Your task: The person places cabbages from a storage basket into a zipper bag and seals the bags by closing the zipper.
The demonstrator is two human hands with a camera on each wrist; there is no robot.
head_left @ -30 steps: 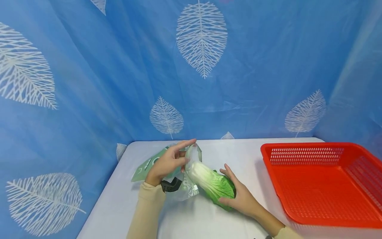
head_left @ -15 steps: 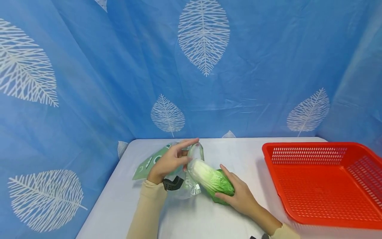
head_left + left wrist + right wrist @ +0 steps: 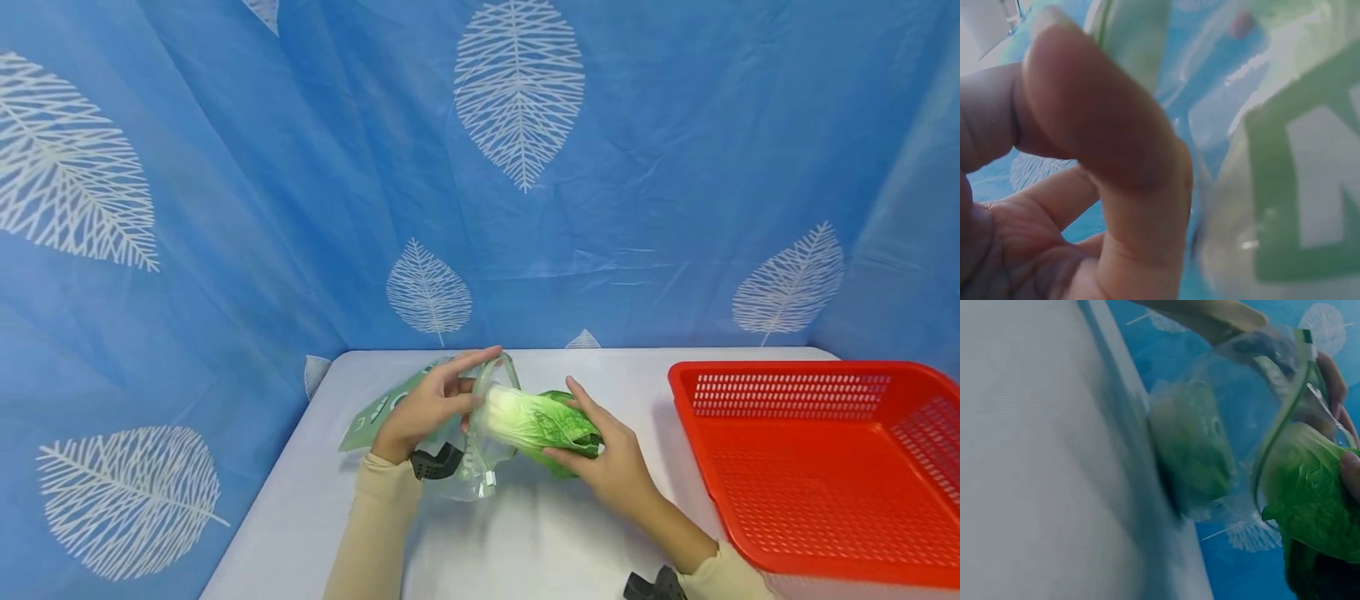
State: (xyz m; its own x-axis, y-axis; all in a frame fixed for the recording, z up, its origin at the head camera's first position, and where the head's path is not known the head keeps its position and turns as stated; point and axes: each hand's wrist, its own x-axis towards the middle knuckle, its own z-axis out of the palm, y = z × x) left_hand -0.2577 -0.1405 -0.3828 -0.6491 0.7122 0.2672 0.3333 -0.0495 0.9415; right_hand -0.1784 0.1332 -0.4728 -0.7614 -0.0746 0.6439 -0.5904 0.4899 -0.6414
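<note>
My left hand grips the rim of a clear zip bag with green print, its mouth facing right. In the left wrist view the thumb curls close beside the printed plastic. My right hand holds a napa cabbage by its leafy green end, thumb on the near side. The cabbage's white base is at the bag's mouth, partly inside. The right wrist view shows the cabbage at the zip edge. Deeper in the bag lies a pale and green shape, blurred by the plastic.
A red plastic basket with perforated walls stands on the right of the white table. Blue curtains with white leaf patterns hang behind the table and at its left.
The right hand has raised the cabbage's leafy end, so it lies more level, and its base has come into the bag's mouth. The left hand keeps its hold on the rim.
</note>
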